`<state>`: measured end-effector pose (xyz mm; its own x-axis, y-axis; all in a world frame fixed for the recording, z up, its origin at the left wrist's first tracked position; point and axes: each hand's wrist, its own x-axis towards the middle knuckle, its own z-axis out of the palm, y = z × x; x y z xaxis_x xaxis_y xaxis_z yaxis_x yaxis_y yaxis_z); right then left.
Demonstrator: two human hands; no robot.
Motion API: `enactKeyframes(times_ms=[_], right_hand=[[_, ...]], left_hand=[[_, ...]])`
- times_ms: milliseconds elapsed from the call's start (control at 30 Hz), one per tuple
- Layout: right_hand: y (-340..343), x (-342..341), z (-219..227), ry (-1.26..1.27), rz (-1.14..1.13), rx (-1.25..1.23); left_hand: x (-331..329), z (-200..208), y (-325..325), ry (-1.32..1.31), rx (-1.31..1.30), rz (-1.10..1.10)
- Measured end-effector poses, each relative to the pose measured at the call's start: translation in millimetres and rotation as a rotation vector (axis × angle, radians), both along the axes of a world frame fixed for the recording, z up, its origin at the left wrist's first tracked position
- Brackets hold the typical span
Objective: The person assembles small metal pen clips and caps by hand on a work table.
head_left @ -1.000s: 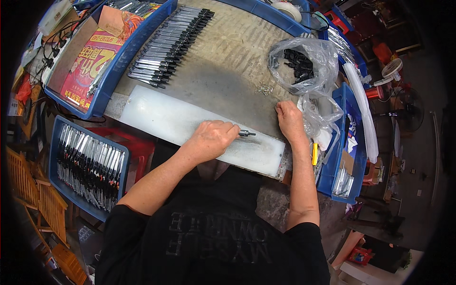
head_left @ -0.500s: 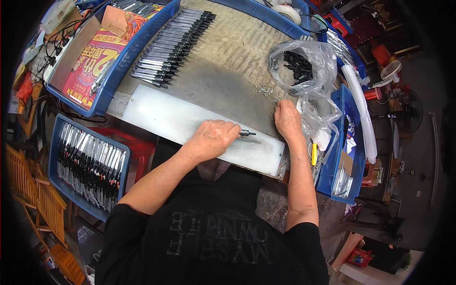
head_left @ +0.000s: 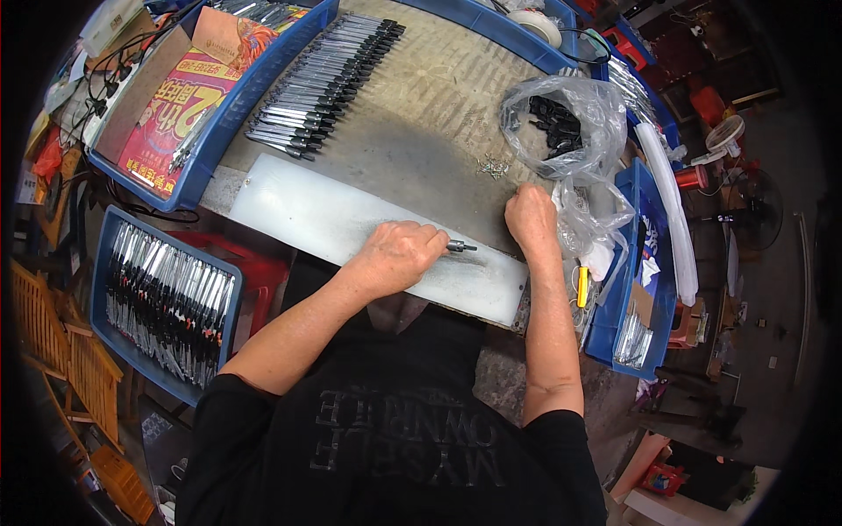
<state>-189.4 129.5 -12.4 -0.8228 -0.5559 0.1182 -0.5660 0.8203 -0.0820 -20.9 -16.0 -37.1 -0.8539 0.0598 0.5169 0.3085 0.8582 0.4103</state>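
A person in a black T-shirt [head_left: 403,412] works at a worn tabletop [head_left: 438,96], the left hand [head_left: 396,254] closed around a pen [head_left: 460,246] whose dark front end points right, just above the near right part of a long white board [head_left: 303,206] smudged with grey. The right hand [head_left: 531,217] is curled at the board's far right edge, fingertips turned under; whether it pinches anything cannot be told. Just beyond that hand lies a small scatter of metal parts [head_left: 493,166], and to the far right a clear plastic bag [head_left: 607,110] sits open around black pieces [head_left: 554,131]. A column of pens [head_left: 320,92] with black grips lies side by side on the far left of the tabletop, next to a blue tray [head_left: 224,110] holding a magenta printed sheet [head_left: 171,131]. At near left, a blue bin [head_left: 231,320] packed with pens stands beside a red stool [head_left: 267,279]. A yellow-handled tool [head_left: 582,287] rests right of the right forearm, near another blue tray [head_left: 600,340].
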Motion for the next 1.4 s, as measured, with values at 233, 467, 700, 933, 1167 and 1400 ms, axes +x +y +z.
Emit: enactKeyframes(times_ms=[233, 467, 700, 933, 1167, 1400], right_hand=[[13.7, -5.2, -7.8, 0.039, 0.091, -0.090], [19.9, 47.6, 32.4, -0.583, 0.203, -0.435], [11.7, 83.3, 41.0, -0.465, 0.422, -0.299], [7.0, 84.6, 38.8, -0.356, 0.425, -0.170], [3.6, 84.8, 37.4, -0.338, 0.400, -0.146], [0.7, 88.0, 39.7, -0.399, 0.284, -0.210]], left_hand=[[-0.9, 2.3, 1.3, 0.011, 0.011, -0.009], [1.3, 0.9, -0.3, -0.008, 0.008, -0.007], [0.3, 0.9, 1.4, -0.003, -0.005, -0.001], [1.3, 2.0, 1.5, -0.002, -0.040, 0.007], [0.6, -1.3, 2.6, 0.036, -0.080, 0.017], [0.9, 0.3, 2.4, 0.017, -0.084, 0.009]])
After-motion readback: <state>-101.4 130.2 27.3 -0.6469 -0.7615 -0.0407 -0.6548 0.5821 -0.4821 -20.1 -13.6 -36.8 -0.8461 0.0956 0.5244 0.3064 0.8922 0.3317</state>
